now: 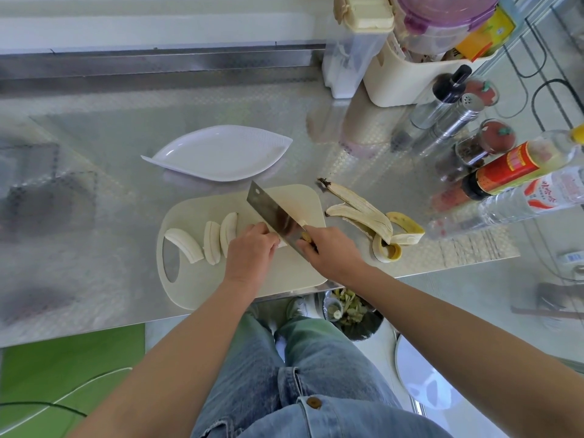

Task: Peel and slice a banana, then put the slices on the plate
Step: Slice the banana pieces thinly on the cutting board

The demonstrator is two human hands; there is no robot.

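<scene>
Embossed, reflective steel surface [94, 128]; glossy white leaf-shaped plastic plate [221, 153]; matt cream plastic cutting board [196, 279]; polished rectangular steel cleaver blade [271, 213].

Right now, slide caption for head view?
Right hand slices with cleaver, left hand steadying banana; three pieces on cutting board, plate empty.

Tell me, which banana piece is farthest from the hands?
The leftmost banana piece, alone beside the handle hole in the cutting board. The other two pieces sit together, nearer the left hand.
</scene>
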